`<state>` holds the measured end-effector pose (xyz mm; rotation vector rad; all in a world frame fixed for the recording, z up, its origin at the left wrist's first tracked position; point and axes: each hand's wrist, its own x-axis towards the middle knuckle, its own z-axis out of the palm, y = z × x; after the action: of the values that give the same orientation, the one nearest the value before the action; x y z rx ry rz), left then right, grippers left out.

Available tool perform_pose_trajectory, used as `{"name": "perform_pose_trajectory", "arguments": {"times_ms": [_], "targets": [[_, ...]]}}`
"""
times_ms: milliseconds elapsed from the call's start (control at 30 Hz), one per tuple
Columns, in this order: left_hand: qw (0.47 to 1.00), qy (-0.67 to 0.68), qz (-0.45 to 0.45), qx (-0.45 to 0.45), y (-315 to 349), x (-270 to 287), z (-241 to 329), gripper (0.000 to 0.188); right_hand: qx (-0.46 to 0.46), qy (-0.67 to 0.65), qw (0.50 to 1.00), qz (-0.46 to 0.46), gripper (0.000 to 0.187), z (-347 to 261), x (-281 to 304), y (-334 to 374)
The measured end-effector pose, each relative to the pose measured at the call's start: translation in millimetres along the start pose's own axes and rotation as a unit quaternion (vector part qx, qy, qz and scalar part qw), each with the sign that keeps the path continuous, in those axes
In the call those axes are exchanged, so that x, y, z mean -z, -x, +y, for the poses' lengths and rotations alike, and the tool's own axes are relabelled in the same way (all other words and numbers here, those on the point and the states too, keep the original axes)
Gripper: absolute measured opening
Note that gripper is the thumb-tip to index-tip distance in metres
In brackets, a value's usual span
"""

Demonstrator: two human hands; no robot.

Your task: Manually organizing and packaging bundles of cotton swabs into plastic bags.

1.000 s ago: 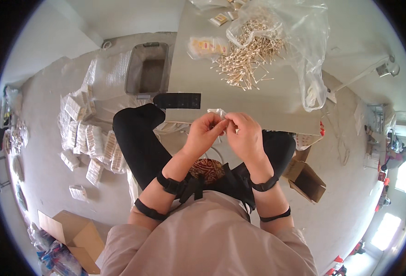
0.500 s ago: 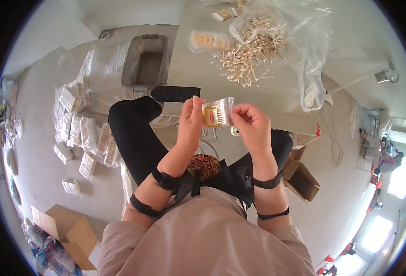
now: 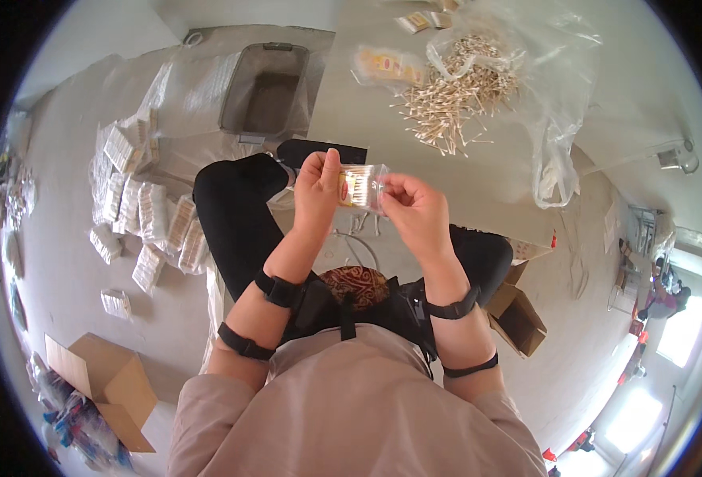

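A small clear bag of cotton swabs (image 3: 359, 187) with a yellow label is held up between my hands, over my lap and just off the table's near edge. My left hand (image 3: 317, 189) grips its left end, thumb on top. At the bag's right end, the thumb and fingers of my right hand (image 3: 416, 205) pinch the clear plastic edge. Beyond them on the table (image 3: 446, 187), a heap of loose cotton swabs (image 3: 458, 103) spills from a large clear plastic bag (image 3: 561, 95).
A yellow-printed clear packet (image 3: 384, 63) and small packs (image 3: 422, 21) lie beside the heap. Left on the floor are a grey plastic bin (image 3: 243, 91), several bundled swab packs (image 3: 152, 215) and an open cardboard box (image 3: 112, 378). Another carton (image 3: 518, 319) stands right of my leg.
My hands and the small swab bag have moved slightly left in the picture. The whole view has shifted, with the table now further right. Both hands keep their hold.
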<state>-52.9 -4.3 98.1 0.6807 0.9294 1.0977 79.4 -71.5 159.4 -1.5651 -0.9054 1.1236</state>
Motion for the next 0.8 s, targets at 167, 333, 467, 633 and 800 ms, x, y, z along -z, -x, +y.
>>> {"name": "perform_pose_trajectory", "arguments": {"times_ms": [167, 333, 467, 633, 800], "targets": [[0.999, -0.016, 0.020, 0.034, -28.0, 32.0, 2.3, 0.029, -0.006, 0.082, 0.996, -0.036, 0.027, 7.4, -28.4, -26.4], [0.998, -0.056, 0.017, 0.036, -60.0, 73.3, 2.8, 0.029, 0.011, 0.129, 0.991, -0.039, 0.029, 30.2, -63.8, -55.6], [0.991, -0.119, 0.044, 0.039, -93.3, 108.1, 2.7, 0.028, 0.002, 0.146, 0.989, -0.035, 0.028, 54.7, -94.4, -83.3], [0.977, -0.199, 0.070, 0.017, -122.0, 134.9, 2.3, 0.031, 0.004, 0.199, 0.979, -0.035, 0.030, 76.0, -124.3, -109.8], [0.958, -0.278, 0.065, 0.015, -141.3, 156.6, -2.5, 0.031, 0.103, 0.339, 0.935, 0.004, 0.031, 90.9, -140.3, -122.7]]}}
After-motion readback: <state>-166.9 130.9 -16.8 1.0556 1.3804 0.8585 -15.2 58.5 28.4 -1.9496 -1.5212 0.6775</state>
